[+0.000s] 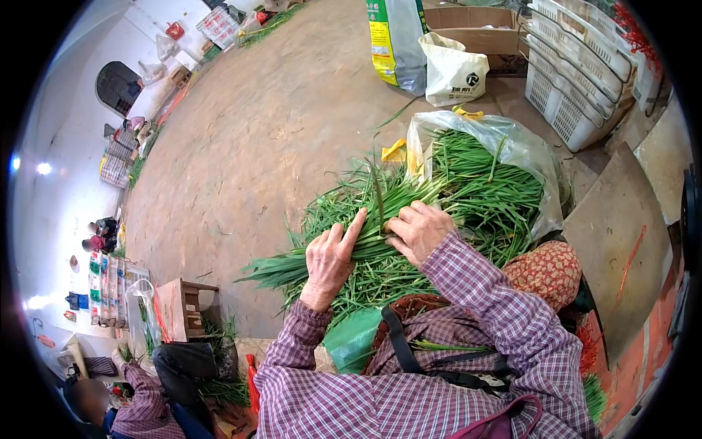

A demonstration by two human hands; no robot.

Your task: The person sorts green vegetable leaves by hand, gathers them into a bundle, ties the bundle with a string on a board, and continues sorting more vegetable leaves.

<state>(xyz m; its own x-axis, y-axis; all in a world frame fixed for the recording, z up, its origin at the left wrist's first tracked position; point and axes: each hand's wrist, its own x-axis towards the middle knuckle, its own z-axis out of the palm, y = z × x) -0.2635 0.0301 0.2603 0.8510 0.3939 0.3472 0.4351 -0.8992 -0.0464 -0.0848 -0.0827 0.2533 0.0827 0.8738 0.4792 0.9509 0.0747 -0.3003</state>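
Note:
My left hand (330,262) is wrapped round a bunch of long, flat-leaved chives (292,265), its index finger stretched out along the top. The bunch lies sideways, with dark green leaf tips pointing left. Close to its right, my right hand (421,230) is closed with fingertips pinched at the stems, where one leaf stands up between the hands. What exactly the right fingertips grip is partly hidden. Under both hands spreads a heap of loose chives (373,285). More chives (490,183) fill an opened clear plastic bag (545,179) on the right.
A white cloth bag (455,72), a printed sack (398,44) and a cardboard box (475,36) stand ahead. Stacked white plastic crates (570,80) are at right. Another person (142,402) sits at lower left near a wooden box (179,311). Brown floor (241,132) stretches ahead.

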